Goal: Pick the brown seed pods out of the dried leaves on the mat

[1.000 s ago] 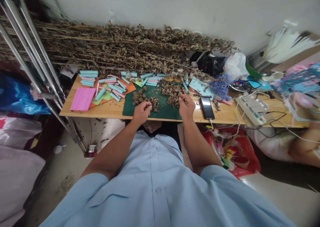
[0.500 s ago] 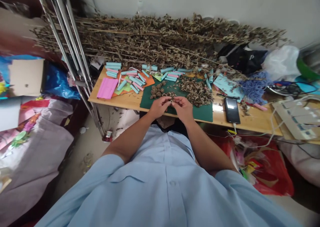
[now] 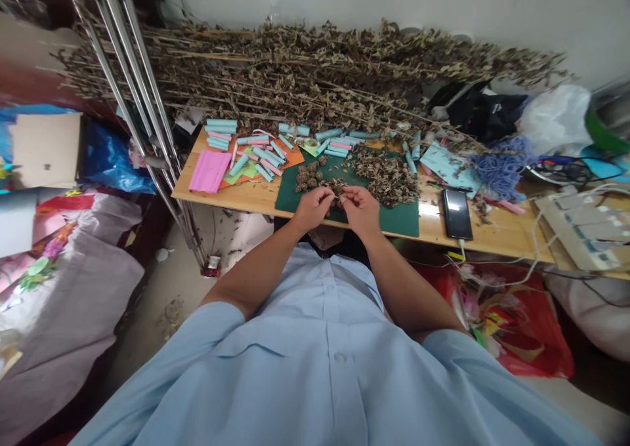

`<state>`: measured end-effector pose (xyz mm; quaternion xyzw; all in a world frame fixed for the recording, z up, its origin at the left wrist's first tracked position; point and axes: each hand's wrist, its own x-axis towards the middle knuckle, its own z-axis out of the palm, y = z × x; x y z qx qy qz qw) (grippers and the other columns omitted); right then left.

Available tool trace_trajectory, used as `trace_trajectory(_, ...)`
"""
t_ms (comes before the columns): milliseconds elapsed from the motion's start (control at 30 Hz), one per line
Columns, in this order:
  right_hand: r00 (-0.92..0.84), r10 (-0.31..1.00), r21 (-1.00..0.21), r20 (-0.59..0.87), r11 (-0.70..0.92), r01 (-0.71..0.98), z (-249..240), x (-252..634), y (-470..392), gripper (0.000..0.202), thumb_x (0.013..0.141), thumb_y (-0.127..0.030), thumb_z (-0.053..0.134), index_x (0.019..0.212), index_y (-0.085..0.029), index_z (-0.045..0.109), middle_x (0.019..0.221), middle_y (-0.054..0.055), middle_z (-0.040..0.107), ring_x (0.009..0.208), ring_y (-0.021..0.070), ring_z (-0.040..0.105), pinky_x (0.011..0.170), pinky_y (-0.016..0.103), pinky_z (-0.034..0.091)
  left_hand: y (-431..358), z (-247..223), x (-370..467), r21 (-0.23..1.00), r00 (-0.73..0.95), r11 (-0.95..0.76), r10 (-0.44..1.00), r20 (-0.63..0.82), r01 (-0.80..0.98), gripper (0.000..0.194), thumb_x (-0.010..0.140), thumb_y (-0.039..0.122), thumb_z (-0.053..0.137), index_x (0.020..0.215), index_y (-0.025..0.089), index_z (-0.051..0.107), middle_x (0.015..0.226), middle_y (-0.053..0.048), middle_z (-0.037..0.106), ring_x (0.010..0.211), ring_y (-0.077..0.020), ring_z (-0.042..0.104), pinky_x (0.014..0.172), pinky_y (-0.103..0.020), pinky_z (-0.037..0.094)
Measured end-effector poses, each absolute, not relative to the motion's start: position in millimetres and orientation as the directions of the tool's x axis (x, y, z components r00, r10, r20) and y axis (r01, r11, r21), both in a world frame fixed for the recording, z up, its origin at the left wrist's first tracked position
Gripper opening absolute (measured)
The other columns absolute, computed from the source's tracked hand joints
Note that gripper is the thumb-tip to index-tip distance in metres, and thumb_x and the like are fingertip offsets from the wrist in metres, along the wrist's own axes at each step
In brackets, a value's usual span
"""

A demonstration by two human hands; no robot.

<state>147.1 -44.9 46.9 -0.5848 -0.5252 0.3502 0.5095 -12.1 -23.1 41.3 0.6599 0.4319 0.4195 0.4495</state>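
Both hands meet over the near edge of a green cutting mat [image 3: 401, 224]. My left hand [image 3: 314, 208] is closed, its thumb and fingers pinched on a bit of dried leaf. Close beside it my right hand [image 3: 361, 211] pinches dried leaf too; the piece between them is too small to make out fully. Just beyond the fingertips lies a small heap of dried leaf bits [image 3: 335, 185]. Several rolled brown leaf balls [image 3: 309, 176] sit to the left on the mat. A larger pile of dried leaves [image 3: 388, 178] covers the mat's right part.
Blue and pink paper rolls [image 3: 266, 154] and a pink paper stack [image 3: 210, 170] lie on the table's left. Dried plant stalks [image 3: 295, 72] run along the wall. A phone [image 3: 457, 214], purple yarn [image 3: 506, 164] and a power strip [image 3: 575, 226] are rightward; crutches [image 3: 132, 72] stand left.
My fingertips have moved slightly apart, the right hand shifting a little away from the left. The piles and leaf balls look the same.
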Motion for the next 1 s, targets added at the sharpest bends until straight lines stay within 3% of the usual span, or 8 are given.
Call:
trace_trajectory(300, 0.240, 0.966, -0.964, 0.095, 0.029, 0.265, 46.0, 152.9, -43.0, 0.023, 0.078, -0.034, 0.066, 0.096, -0.020, 0.066, 0.083, 0.004, 0.072, 0.072, 0.0196, 0.068, 0.074, 0.038, 0.058, -22.7, 38.7, -11.8, 0.985, 0.200, -0.142, 0.972, 0.121, 0.096, 0.014, 0.096, 0.028, 0.053, 0.090, 0.018, 0.062, 0.072, 0.002, 0.065, 0.054, -0.0072, 0.058, 0.058, -0.021, 0.045)
trace_trajectory(533, 0.199, 0.960, -0.868, 0.197, 0.076, 0.491, 51.0, 154.8, -46.9, 0.022, 0.083, -0.037, 0.065, 0.095, -0.020, 0.074, 0.093, 0.006, 0.075, 0.075, 0.0199, 0.065, 0.079, 0.038, 0.056, -22.3, 37.9, -12.2, 0.981, 0.215, -0.165, 0.966, 0.141, 0.099, 0.017, 0.095, 0.030, 0.054, 0.088, 0.018, 0.063, 0.070, 0.002, 0.064, 0.054, -0.0076, 0.057, 0.058, -0.021, 0.044)
trace_trajectory(733, 0.105, 0.962, -0.856, 0.251, 0.170, 0.489, 54.2, 149.2, -48.9, 0.030, 0.088, -0.035, 0.062, 0.113, -0.022, 0.072, 0.101, 0.006, 0.075, 0.076, 0.0183, 0.066, 0.080, 0.037, 0.057, -22.3, 40.2, -13.4, 0.964, 0.272, -0.195, 0.952, 0.142, 0.181, 0.020, 0.095, 0.032, 0.053, 0.086, 0.018, 0.064, 0.062, 0.003, 0.061, 0.056, -0.0100, 0.056, 0.061, -0.023, 0.044)
trace_trajectory(1000, -0.020, 0.942, -0.740, 0.334, 0.275, 0.614, 53.8, 150.1, -50.8, 0.032, 0.091, -0.031, 0.057, 0.121, -0.026, 0.069, 0.108, 0.007, 0.075, 0.097, 0.0236, 0.070, 0.096, 0.042, 0.055, -21.8, 40.4, -13.5, 0.944, 0.307, -0.223, 0.941, 0.143, 0.244, 0.018, 0.094, 0.029, 0.053, 0.086, 0.017, 0.063, 0.062, 0.003, 0.061, 0.057, -0.0112, 0.056, 0.062, -0.024, 0.043)
